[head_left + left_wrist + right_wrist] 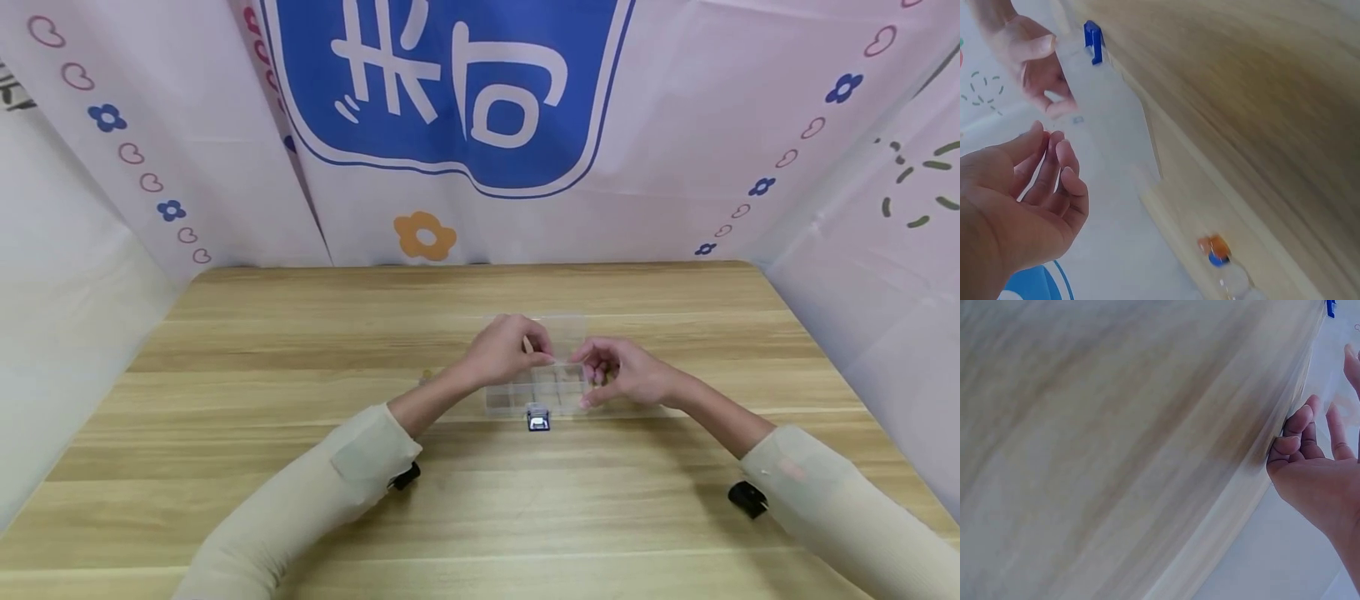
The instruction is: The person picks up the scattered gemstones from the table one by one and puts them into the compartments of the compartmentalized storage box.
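Observation:
A clear plastic compartment box [501,398] with a blue latch [538,419] at its front lies on the table, its clear lid [567,327] laid back. My left hand [504,350] is over the box, thumb and fingertips brought together. Between those fingertips a speck of red-orange shows in the left wrist view; I cannot tell what the small thing is. At the box's right side is my right hand [633,372], thumb and fingers apart with nothing visible between them. Its lower fingers [1287,445] bend loosely in the right wrist view.
Left of the box, partly behind my left forearm, lie small orange [1215,245], blue [1217,259] and clear round pieces [1234,280]. Black clips [748,498] are near both sleeves. A printed cloth [360,208] hangs behind the wooden table [300,317].

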Available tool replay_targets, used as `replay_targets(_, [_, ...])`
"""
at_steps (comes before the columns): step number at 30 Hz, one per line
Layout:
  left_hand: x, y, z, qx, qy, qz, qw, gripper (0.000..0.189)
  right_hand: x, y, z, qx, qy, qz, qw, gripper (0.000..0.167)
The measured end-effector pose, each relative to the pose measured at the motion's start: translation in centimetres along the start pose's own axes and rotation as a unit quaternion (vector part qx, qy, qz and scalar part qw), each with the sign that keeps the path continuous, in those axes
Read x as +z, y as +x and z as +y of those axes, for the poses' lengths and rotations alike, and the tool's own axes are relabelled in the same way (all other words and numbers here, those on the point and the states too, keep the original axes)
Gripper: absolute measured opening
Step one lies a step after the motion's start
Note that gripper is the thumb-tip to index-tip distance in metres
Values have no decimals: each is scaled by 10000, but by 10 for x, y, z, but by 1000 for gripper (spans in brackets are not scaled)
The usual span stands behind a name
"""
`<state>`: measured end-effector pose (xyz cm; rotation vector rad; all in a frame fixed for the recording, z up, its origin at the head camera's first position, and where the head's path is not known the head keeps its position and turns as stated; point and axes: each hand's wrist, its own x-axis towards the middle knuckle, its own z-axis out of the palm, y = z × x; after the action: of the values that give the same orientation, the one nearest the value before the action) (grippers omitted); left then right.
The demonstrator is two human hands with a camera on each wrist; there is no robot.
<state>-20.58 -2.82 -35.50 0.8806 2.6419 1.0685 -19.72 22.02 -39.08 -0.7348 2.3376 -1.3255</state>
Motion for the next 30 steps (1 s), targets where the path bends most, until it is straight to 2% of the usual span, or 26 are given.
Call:
replay_targets(12, [-20,-20,-15,1,-122,-11,9999,5,0,-1,0,-12,20,-2,10000,54])
replay_targets(18, [-27,-31,-29,-134,-92,4,9999,5,0,0,1,-17,47,0,10000,55])
replay_targets(21, [-30,-36,-36,-103,-66,20,9999,5,0,0,1,5,29,-12,10000,56])
replay_targets(30, [-39,-47,-58,-397,-206,-29,9990,4,0,-2,-2,68,19,-2,10000,55])
